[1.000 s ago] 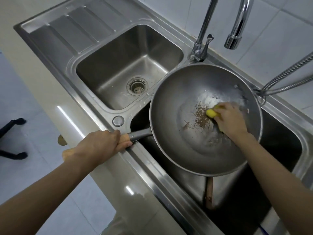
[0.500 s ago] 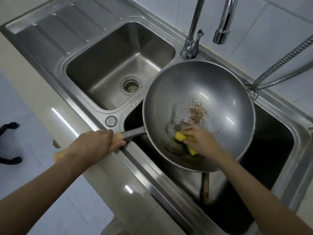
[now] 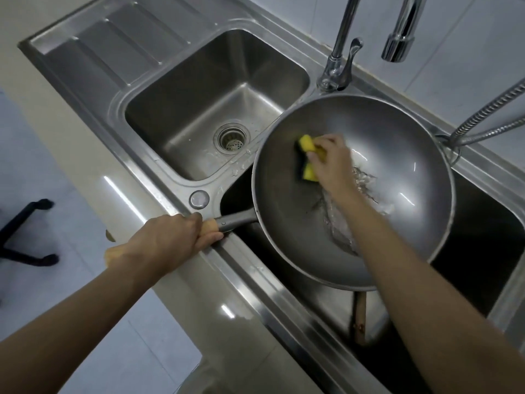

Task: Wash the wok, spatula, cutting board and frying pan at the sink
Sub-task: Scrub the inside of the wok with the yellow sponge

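Note:
A large grey wok [image 3: 397,155] is held over the right sink basin [image 3: 477,240]. My left hand [image 3: 170,240] grips its wooden handle at the sink's front rim. My right hand [image 3: 331,162] reaches into the wok and pinches a yellow sponge [image 3: 307,159] with a dark scrubbing side, pressing it against the wok's left inner wall. Foamy water lies in the wok's bottom, partly behind my right forearm. Under the wok a wooden handle [image 3: 360,322] shows in the dark basin; what it belongs to is hidden.
The left basin [image 3: 199,103] has a round drain [image 3: 232,140] and a ribbed draining board [image 3: 108,44] beside it. A tap [image 3: 339,55] and a spout [image 3: 399,38] stand behind the wok, and a metal hose [image 3: 488,120] comes in from the right. A tiled wall runs behind.
My right hand has swept the sponge from the wok's right side, down along its near wall, then up to the left wall. The brown residue in the middle is now replaced by foamy water.

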Demonstrator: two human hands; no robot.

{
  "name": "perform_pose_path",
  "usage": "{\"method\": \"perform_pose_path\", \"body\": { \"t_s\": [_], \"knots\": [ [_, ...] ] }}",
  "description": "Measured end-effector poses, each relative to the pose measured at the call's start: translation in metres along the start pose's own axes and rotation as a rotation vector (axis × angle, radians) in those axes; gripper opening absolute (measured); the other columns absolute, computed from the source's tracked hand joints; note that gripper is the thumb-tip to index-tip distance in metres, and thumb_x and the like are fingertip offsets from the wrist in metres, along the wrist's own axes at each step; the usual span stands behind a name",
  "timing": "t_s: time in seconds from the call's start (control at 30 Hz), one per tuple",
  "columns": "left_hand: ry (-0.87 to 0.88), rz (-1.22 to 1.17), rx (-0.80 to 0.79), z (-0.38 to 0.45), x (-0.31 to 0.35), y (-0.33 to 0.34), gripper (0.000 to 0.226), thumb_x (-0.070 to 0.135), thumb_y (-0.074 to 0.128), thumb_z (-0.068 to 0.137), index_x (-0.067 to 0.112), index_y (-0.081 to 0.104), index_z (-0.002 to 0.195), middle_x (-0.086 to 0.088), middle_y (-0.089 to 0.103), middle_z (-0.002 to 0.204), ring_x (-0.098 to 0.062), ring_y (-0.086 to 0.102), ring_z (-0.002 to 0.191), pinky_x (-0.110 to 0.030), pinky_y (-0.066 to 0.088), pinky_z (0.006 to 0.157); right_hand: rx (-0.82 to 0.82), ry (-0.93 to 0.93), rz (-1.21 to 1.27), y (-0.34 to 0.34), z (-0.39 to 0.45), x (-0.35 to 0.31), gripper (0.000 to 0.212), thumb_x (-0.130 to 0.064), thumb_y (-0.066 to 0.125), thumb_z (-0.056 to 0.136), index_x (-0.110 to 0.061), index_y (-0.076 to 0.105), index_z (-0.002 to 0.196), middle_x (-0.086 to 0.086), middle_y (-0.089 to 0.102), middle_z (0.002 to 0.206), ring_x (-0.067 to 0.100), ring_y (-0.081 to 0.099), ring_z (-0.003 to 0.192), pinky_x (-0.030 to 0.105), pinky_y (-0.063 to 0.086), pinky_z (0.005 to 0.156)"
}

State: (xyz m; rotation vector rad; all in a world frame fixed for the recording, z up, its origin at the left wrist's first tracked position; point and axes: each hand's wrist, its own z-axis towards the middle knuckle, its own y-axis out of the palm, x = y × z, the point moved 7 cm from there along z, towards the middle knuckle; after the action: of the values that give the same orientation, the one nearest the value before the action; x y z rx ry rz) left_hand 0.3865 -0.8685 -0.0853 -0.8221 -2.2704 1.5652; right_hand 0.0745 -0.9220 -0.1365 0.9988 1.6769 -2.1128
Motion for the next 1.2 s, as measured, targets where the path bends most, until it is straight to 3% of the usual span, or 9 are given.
{"method": "perform_pose_path", "body": {
  "t_s": [0.1, 0.2, 0.27, 0.37, 0.57, 0.67, 0.77, 1.0, 1.2],
  "knots": [
    [-0.008, -0.010, -0.007, -0.002, 0.000, 0.000, 0.068, 0.075, -0.004, 0.069, 0.023, 0.034, 0.089, 0.001, 0.062, 0.083, -0.021, 0.062, 0.075, -0.029, 0.037, 0.060, -0.112, -0.005, 0.231, 0.033, -0.037, -0.034, 0.032, -0.024, 0.068, 0.079, -0.011, 0.069, 0.108, 0.006, 0.059, 0.112, 0.024, 0.057, 0.103, 0.033, 0.043, 0.093],
    [-0.009, -0.020, -0.029, -0.001, 0.001, -0.002, 0.068, 0.075, -0.005, 0.068, 0.023, 0.034, 0.089, 0.004, 0.051, 0.076, -0.018, 0.054, 0.068, -0.028, 0.036, 0.060, -0.297, -0.046, 0.285, 0.039, -0.080, -0.046, 0.036, -0.035, 0.063, 0.074, -0.017, 0.069, 0.105, 0.001, 0.060, 0.109, 0.018, 0.058, 0.099, 0.031, 0.044, 0.086],
    [-0.010, -0.025, -0.044, 0.000, 0.000, -0.001, 0.069, 0.076, -0.006, 0.067, 0.024, 0.034, 0.088, 0.006, 0.045, 0.072, -0.016, 0.046, 0.065, -0.028, 0.036, 0.060, -0.427, -0.113, 0.201, 0.033, -0.104, -0.039, 0.045, -0.045, 0.054, 0.070, -0.019, 0.069, 0.104, -0.002, 0.060, 0.110, 0.016, 0.057, 0.099, 0.030, 0.044, 0.086],
    [-0.013, -0.015, -0.048, 0.001, -0.002, 0.002, 0.069, 0.076, -0.007, 0.068, 0.023, 0.034, 0.087, 0.001, 0.058, 0.080, -0.021, 0.058, 0.073, -0.029, 0.036, 0.061, -0.539, -0.201, -0.103, 0.016, -0.119, 0.003, 0.046, -0.045, 0.051, 0.072, -0.021, 0.066, 0.108, -0.002, 0.055, 0.115, 0.018, 0.054, 0.104, 0.032, 0.045, 0.087],
    [-0.024, -0.012, -0.068, 0.000, -0.002, 0.004, 0.068, 0.076, -0.005, 0.068, 0.023, 0.033, 0.087, 0.000, 0.063, 0.085, -0.021, 0.056, 0.072, -0.030, 0.037, 0.061, -0.123, -0.019, -0.610, -0.058, -0.044, 0.076, 0.037, -0.022, 0.058, 0.088, -0.004, 0.055, 0.120, 0.022, 0.050, 0.123, 0.041, 0.050, 0.107, 0.051, 0.052, 0.084],
    [-0.028, -0.002, -0.078, 0.001, -0.002, 0.002, 0.068, 0.076, -0.004, 0.068, 0.023, 0.034, 0.088, 0.004, 0.051, 0.076, -0.018, 0.048, 0.067, -0.030, 0.036, 0.061, 0.098, 0.026, -0.495, -0.074, -0.003, 0.055, 0.036, -0.021, 0.057, 0.091, -0.006, 0.054, 0.124, 0.017, 0.045, 0.131, 0.037, 0.045, 0.112, 0.043, 0.050, 0.086],
    [-0.031, 0.007, -0.075, 0.001, -0.001, -0.001, 0.067, 0.075, -0.003, 0.069, 0.023, 0.034, 0.087, 0.006, 0.047, 0.074, -0.017, 0.044, 0.066, -0.029, 0.036, 0.060, 0.180, 0.058, -0.233, -0.052, 0.021, 0.026, 0.033, -0.023, 0.056, 0.091, -0.011, 0.057, 0.122, 0.010, 0.045, 0.133, 0.027, 0.045, 0.115, 0.025, 0.034, 0.092],
    [-0.028, -0.010, -0.064, 0.002, -0.002, -0.003, 0.060, 0.073, 0.007, 0.077, 0.022, 0.036, 0.088, 0.006, 0.044, 0.069, -0.016, 0.046, 0.063, -0.029, 0.037, 0.059, -0.139, -0.128, 0.051, 0.040, -0.051, -0.047, 0.044, -0.037, 0.063, 0.085, -0.016, 0.056, 0.123, 0.004, 0.048, 0.129, 0.023, 0.043, 0.116, 0.028, 0.035, 0.095],
    [-0.001, -0.015, -0.067, 0.002, -0.002, -0.003, 0.058, 0.072, 0.009, 0.080, 0.021, 0.036, 0.086, 0.008, 0.037, 0.065, -0.015, 0.044, 0.061, -0.028, 0.034, 0.057, -0.243, -0.178, -0.152, 0.017, -0.132, 0.007, 0.036, -0.035, 0.066, 0.083, -0.019, 0.063, 0.115, 0.002, 0.054, 0.126, 0.026, 0.049, 0.113, 0.043, 0.042, 0.097]
  ]
}}
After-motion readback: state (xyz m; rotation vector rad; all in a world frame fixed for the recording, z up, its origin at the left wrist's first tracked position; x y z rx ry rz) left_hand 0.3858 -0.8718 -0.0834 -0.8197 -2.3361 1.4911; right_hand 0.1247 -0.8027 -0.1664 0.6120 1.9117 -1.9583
